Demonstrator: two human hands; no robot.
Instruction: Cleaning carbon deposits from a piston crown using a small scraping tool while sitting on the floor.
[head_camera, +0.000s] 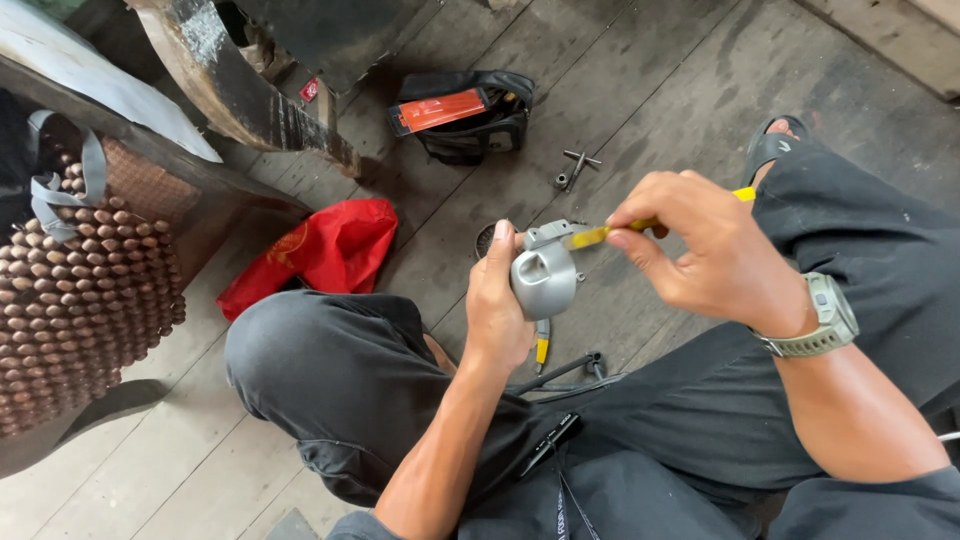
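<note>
My left hand (497, 305) grips a rounded grey metal part (544, 278) from its left side, thumb pointing up. My right hand (708, 250) pinches a yellow-handled tool (590, 236) whose tip touches the top of the grey part. A watch with a grey-green strap (822, 318) sits on my right wrist. Both hands work above my knees in dark trousers, over a dark wooden floor.
A second yellow-handled tool (541, 343) lies on the floor under the part. A black tool pouch with an orange pack (462, 115) and a small metal wrench (577, 167) lie farther off. A red bag (322, 252) sits left, beside a beaded seat cover (80, 300).
</note>
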